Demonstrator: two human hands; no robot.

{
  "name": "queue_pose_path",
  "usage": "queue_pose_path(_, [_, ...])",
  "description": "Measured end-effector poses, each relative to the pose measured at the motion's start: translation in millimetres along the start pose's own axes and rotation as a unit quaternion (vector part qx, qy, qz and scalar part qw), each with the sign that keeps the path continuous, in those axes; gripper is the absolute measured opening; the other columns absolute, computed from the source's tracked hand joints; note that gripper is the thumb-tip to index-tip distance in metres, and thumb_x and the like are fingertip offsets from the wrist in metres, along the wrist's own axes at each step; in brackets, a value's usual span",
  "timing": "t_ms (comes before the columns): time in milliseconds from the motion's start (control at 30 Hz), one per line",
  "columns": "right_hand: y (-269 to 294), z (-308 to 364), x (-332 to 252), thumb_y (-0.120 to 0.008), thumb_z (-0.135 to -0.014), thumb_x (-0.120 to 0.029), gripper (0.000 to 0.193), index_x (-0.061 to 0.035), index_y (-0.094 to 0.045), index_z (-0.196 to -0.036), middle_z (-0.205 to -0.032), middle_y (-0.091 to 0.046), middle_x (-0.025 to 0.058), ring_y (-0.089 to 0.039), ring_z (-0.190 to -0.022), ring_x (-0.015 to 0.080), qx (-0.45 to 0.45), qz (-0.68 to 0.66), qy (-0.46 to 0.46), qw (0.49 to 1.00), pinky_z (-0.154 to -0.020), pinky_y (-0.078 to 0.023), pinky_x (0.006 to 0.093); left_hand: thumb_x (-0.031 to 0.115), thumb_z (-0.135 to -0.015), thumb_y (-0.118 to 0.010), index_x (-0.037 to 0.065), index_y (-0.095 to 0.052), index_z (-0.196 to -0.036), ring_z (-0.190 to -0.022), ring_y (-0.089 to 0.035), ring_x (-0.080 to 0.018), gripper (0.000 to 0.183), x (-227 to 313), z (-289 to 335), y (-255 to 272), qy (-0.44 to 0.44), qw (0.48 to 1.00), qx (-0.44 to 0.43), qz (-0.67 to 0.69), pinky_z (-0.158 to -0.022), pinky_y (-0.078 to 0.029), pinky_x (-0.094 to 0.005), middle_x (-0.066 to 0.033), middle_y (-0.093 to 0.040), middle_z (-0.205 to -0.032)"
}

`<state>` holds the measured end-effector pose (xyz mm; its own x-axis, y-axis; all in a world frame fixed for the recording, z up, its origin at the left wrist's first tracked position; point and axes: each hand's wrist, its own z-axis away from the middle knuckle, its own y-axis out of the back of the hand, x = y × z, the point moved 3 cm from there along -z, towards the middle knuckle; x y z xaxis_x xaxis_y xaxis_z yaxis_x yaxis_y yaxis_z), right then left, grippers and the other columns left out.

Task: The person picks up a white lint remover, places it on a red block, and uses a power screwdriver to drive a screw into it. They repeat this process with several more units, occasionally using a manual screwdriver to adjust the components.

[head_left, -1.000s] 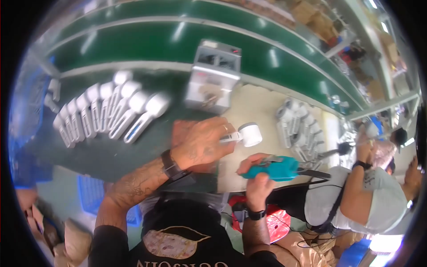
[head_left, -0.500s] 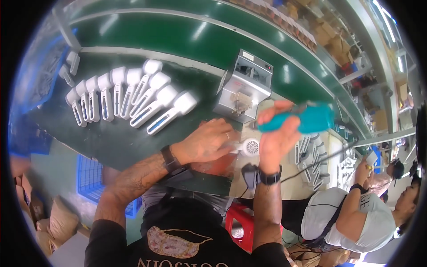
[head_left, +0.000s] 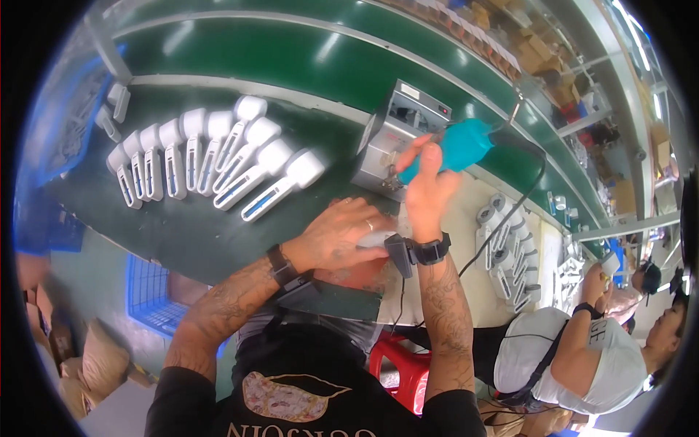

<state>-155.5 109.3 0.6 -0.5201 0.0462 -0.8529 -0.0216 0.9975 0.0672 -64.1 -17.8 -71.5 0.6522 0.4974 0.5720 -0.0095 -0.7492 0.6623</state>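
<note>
My right hand (head_left: pixel 428 191) is wrapped round a teal electric screwdriver (head_left: pixel 466 144), tilted with its lower end at the front of a grey screw feeder (head_left: pixel 380 149). The tip meets the feeder's small metal outlet; whether they touch I cannot tell. My left hand (head_left: pixel 341 231) grips a white handheld device (head_left: pixel 376 239) down on the bench, over a reddish patch (head_left: pixel 349 275). Fingers and my right wrist cover most of that device. On the left, several similar white devices with long handles (head_left: pixel 266 182) lie fanned out on the green bench top (head_left: pixel 211 244).
More white devices (head_left: pixel 513 255) lie in rows on the pale surface to the right. A black cable (head_left: pixel 502 229) hangs from the screwdriver. A blue crate (head_left: pixel 153 291) stands at lower left, a red stool (head_left: pixel 397 371) below the bench. Another person (head_left: pixel 582 349) sits at right.
My right hand has carried the screwdriver left and away from me, to the screw feeder. The left hand stays in about the same place; the device's round grille is now hidden behind my right wrist.
</note>
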Motion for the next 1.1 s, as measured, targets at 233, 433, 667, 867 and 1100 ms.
queue_pose_path(233, [29.5,43.9,-29.6,-0.056,-0.103,-0.043,0.046,0.0026,-0.058,-0.108,-0.069,-0.060,0.0071,-0.059,-0.063,0.0170,0.017,-0.045,-0.091,0.995,-0.058,-0.046,0.0295,0.040,-0.083,-0.078,0.014,-0.071,-0.116,-0.102,-0.060,-0.0249,0.043,-1.7,-2.6,-2.7,0.029,1.000,-0.006,-0.002,-0.091,-0.049,-0.0398,-0.0034,-0.067,-0.113])
queue_pose_path(433, [35.0,58.7,-27.0,-0.057,-0.101,-0.051,0.056,0.0044,-0.055,-0.113,-0.074,-0.060,0.0084,-0.059,-0.065,0.0185,0.010,-0.051,-0.068,0.996,-0.059,-0.046,0.0315,0.039,-0.083,-0.079,0.015,-0.072,-0.112,-0.104,-0.061,-0.0248,0.039,-2.3,-1.3,-1.0,0.040,0.999,0.005,0.015,-0.091,-0.049,-0.0409,-0.0034,-0.068,-0.111])
queue_pose_path(667, [39.3,61.6,-22.9,-0.056,-0.102,-0.050,0.055,0.0037,-0.054,-0.111,-0.074,-0.059,0.0080,-0.059,-0.066,0.0184,-0.011,-0.049,-0.078,0.996,-0.060,-0.047,0.0314,0.036,-0.081,-0.081,0.015,-0.072,-0.110,-0.102,-0.062,-0.0252,0.037,2.0,-3.3,-0.1,0.045,0.999,0.000,0.014,-0.090,-0.050,-0.0414,-0.0032,-0.069,-0.111])
queue_pose_path(867, [37.7,67.7,-13.9,-0.056,-0.102,-0.049,0.051,0.0013,-0.051,-0.103,-0.075,-0.056,0.0085,-0.057,-0.067,0.0183,-0.016,-0.075,-0.088,0.993,-0.062,-0.047,0.0321,0.036,-0.081,-0.081,0.015,-0.071,-0.110,-0.103,-0.061,-0.0255,0.037,0.5,-3.2,-2.0,0.040,0.999,-0.004,0.011,-0.091,-0.049,-0.0412,-0.0041,-0.068,-0.115])
queue_pose_path(1100, [37.6,69.2,-6.0,-0.055,-0.104,-0.046,0.046,-0.0001,-0.050,-0.099,-0.074,-0.054,0.0096,-0.054,-0.065,0.0191,-0.010,-0.107,-0.088,0.990,-0.063,-0.047,0.0340,0.037,-0.083,-0.078,0.014,-0.069,-0.114,-0.105,-0.060,-0.0258,0.039,1.3,-3.9,-1.7,0.032,0.999,-0.013,-0.011,-0.092,-0.048,-0.0417,-0.0053,-0.067,-0.116])
